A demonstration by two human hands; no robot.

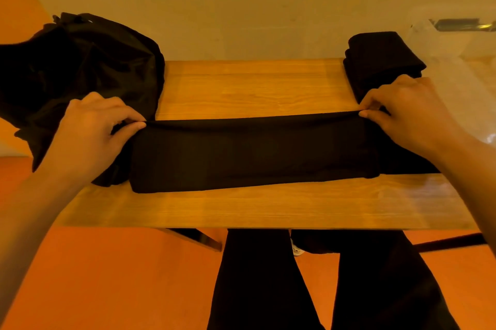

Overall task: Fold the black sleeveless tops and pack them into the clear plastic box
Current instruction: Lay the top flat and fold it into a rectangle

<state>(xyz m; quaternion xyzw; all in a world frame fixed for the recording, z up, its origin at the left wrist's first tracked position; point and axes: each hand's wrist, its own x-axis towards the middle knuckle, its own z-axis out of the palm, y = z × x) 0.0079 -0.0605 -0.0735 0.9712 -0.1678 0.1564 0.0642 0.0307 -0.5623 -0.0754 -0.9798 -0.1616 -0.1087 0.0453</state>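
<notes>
Black fabric, a sleeveless top [252, 154], lies folded into a long band across the wooden surface [241, 206]. The left hand [91, 131] and right hand [410, 112] each pinch its far edge at either end. Folded tops [381, 61] sit beside the clear plastic box [461, 66]; unfolded ones [80, 74] lie heaped at left.
</notes>
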